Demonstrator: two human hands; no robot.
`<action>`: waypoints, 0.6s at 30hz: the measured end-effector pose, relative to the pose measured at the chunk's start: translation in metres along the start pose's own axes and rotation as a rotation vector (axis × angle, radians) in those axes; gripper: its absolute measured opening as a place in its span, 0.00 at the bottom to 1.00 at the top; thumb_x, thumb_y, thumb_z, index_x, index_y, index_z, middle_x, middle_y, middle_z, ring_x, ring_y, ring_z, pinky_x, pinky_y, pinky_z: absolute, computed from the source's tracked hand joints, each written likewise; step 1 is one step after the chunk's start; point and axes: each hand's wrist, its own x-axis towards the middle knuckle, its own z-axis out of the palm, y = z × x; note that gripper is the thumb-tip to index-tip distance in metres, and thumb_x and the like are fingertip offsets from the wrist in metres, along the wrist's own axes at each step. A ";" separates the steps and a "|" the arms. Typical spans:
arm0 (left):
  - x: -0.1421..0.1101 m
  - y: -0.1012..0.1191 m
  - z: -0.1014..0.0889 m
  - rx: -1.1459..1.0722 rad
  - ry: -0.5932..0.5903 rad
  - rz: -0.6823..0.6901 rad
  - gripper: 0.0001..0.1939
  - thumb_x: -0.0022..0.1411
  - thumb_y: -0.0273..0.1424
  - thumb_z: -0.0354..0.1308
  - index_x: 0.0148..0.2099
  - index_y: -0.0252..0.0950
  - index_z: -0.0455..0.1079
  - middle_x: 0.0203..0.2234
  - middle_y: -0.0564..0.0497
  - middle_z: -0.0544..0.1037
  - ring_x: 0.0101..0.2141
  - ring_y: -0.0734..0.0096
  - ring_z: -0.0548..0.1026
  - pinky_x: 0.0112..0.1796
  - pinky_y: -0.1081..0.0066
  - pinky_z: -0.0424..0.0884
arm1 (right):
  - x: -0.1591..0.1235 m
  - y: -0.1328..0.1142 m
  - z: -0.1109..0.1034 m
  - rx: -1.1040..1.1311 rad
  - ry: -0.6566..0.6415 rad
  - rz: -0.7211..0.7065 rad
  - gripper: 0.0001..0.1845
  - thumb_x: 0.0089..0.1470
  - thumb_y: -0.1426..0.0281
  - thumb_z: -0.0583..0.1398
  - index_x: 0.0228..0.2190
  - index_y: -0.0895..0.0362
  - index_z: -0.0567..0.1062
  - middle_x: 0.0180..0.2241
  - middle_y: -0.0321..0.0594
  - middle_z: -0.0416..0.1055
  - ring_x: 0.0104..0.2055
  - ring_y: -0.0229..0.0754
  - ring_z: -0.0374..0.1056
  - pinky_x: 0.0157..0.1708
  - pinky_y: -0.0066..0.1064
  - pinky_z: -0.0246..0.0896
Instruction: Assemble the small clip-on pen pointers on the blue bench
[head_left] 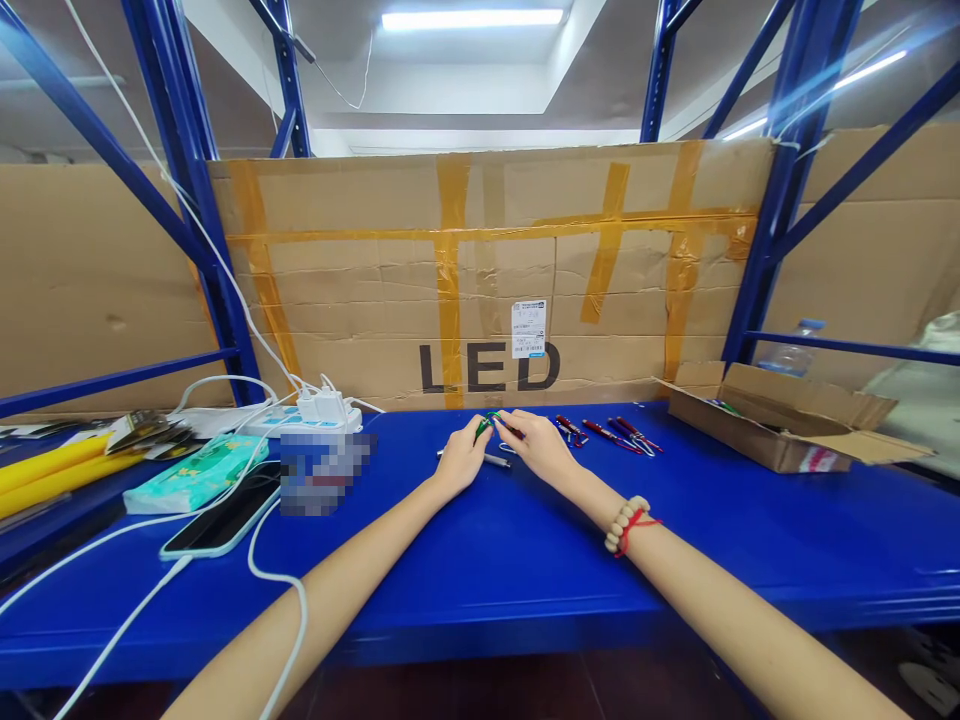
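My left hand (pixel 461 460) is closed, its fingers pinching a small green piece (pixel 482 427) with a curved end; its kind is not clear. Beside it, my right hand (pixel 541 442) is closed on a slim dark red piece (pixel 513 430), mostly covered by the fingers. The fingertips of both hands nearly meet at the green piece. Below them a silver and dark pen-like stick (pixel 496 460) lies on the blue table, partly hidden by my left hand. Right of my right hand lie several slim dark red pieces (pixel 622 436) with silver metal loops.
An open cardboard box (pixel 787 455) stands at the right on the blue table (pixel 525 570). At the left are a phone (pixel 221 515) on a white cable, a green tissue pack (pixel 196 475) and a power strip (pixel 319 418). A large cardboard sheet (pixel 360 290) stands behind.
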 end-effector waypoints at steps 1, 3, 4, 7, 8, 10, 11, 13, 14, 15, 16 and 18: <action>0.000 0.000 0.000 0.009 0.001 -0.011 0.10 0.63 0.35 0.43 0.38 0.38 0.63 0.28 0.53 0.73 0.30 0.69 0.71 0.35 0.73 0.64 | 0.000 0.000 -0.001 0.000 -0.019 0.011 0.12 0.58 0.68 0.51 0.36 0.59 0.73 0.27 0.38 0.66 0.29 0.33 0.61 0.30 0.22 0.53; 0.000 0.001 -0.001 0.051 0.017 -0.044 0.08 0.63 0.35 0.44 0.40 0.39 0.62 0.28 0.53 0.73 0.31 0.69 0.71 0.35 0.72 0.63 | 0.000 0.000 -0.003 0.002 -0.065 0.020 0.12 0.58 0.69 0.51 0.34 0.59 0.73 0.26 0.38 0.66 0.28 0.33 0.61 0.30 0.22 0.53; 0.000 0.002 -0.002 0.082 0.026 -0.062 0.08 0.63 0.35 0.44 0.40 0.40 0.62 0.29 0.53 0.73 0.31 0.68 0.71 0.34 0.72 0.64 | 0.000 0.001 -0.003 0.007 -0.089 0.020 0.12 0.58 0.69 0.51 0.33 0.59 0.74 0.27 0.38 0.66 0.29 0.32 0.61 0.30 0.22 0.53; 0.000 0.003 -0.003 0.191 0.007 -0.073 0.06 0.62 0.33 0.45 0.41 0.40 0.60 0.30 0.53 0.72 0.31 0.67 0.71 0.34 0.71 0.64 | -0.001 0.004 -0.004 0.039 -0.125 0.030 0.12 0.57 0.70 0.51 0.39 0.57 0.73 0.30 0.39 0.67 0.31 0.32 0.62 0.32 0.22 0.55; 0.000 0.003 -0.003 0.222 -0.017 -0.058 0.06 0.61 0.31 0.46 0.41 0.40 0.60 0.31 0.52 0.72 0.32 0.67 0.71 0.34 0.71 0.64 | -0.001 0.005 -0.004 0.059 -0.126 0.041 0.14 0.56 0.70 0.53 0.43 0.57 0.71 0.32 0.39 0.68 0.32 0.33 0.63 0.33 0.23 0.56; 0.000 0.003 -0.003 0.267 -0.065 -0.014 0.09 0.57 0.26 0.47 0.42 0.39 0.59 0.32 0.51 0.71 0.34 0.66 0.70 0.35 0.70 0.64 | -0.002 0.006 -0.002 0.129 -0.134 0.057 0.21 0.53 0.70 0.56 0.50 0.57 0.66 0.35 0.39 0.69 0.34 0.34 0.64 0.33 0.23 0.58; -0.001 0.003 -0.002 0.277 -0.082 0.009 0.11 0.55 0.24 0.48 0.42 0.39 0.59 0.32 0.50 0.71 0.35 0.66 0.70 0.36 0.69 0.65 | -0.003 0.006 -0.001 0.176 -0.146 0.057 0.24 0.52 0.69 0.56 0.51 0.58 0.64 0.36 0.40 0.69 0.34 0.34 0.65 0.33 0.23 0.59; -0.001 0.002 -0.001 0.260 -0.091 0.049 0.13 0.53 0.22 0.48 0.41 0.38 0.57 0.33 0.49 0.69 0.36 0.65 0.70 0.37 0.68 0.65 | -0.003 0.006 0.001 0.261 -0.164 0.043 0.24 0.53 0.69 0.55 0.52 0.58 0.64 0.36 0.39 0.70 0.35 0.34 0.66 0.33 0.23 0.60; -0.001 0.002 0.000 0.238 -0.086 0.064 0.13 0.52 0.21 0.48 0.41 0.38 0.56 0.33 0.49 0.69 0.37 0.65 0.69 0.37 0.67 0.65 | -0.003 0.006 0.002 0.289 -0.163 0.032 0.23 0.54 0.68 0.54 0.52 0.58 0.64 0.36 0.40 0.70 0.34 0.33 0.66 0.33 0.23 0.60; -0.001 0.001 0.000 0.212 -0.077 0.074 0.13 0.51 0.21 0.48 0.40 0.38 0.55 0.33 0.49 0.68 0.37 0.65 0.69 0.37 0.67 0.66 | -0.003 0.006 0.002 0.303 -0.158 0.024 0.22 0.55 0.68 0.54 0.51 0.58 0.65 0.36 0.40 0.70 0.34 0.33 0.66 0.33 0.24 0.60; -0.001 0.001 0.001 0.186 -0.069 0.079 0.13 0.51 0.21 0.48 0.39 0.38 0.55 0.33 0.49 0.68 0.37 0.65 0.69 0.37 0.67 0.66 | -0.003 0.006 0.002 0.310 -0.152 0.020 0.22 0.55 0.68 0.54 0.51 0.58 0.65 0.36 0.40 0.70 0.33 0.33 0.66 0.33 0.24 0.60; -0.001 0.000 0.001 0.160 -0.058 0.087 0.13 0.50 0.20 0.48 0.39 0.38 0.54 0.32 0.49 0.67 0.36 0.66 0.68 0.36 0.68 0.66 | -0.002 0.006 0.001 0.313 -0.157 0.027 0.23 0.54 0.66 0.55 0.51 0.58 0.65 0.35 0.39 0.70 0.32 0.33 0.66 0.32 0.23 0.60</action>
